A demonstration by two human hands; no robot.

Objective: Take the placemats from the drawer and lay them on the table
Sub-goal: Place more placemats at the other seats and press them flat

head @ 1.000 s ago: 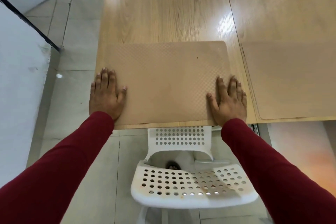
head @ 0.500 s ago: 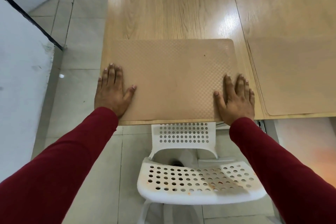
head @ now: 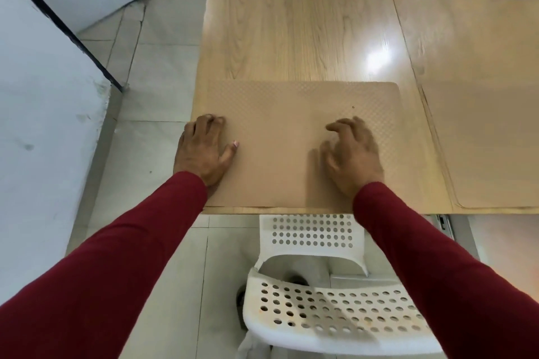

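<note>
Lying flat at the near edge of the wooden tabletop [head: 297, 38], a tan textured placemat [head: 280, 125] sits squared to the corner. Left hand [head: 204, 151] rests on its left edge, fingers curled, palm down, grasping nothing. Right hand [head: 354, 154] hovers or rests over the mat's right half, fingers bent, holding nothing. Second placemat [head: 481, 140] lies just beside, to the right. White perforated chair [head: 329, 309] below.
</note>
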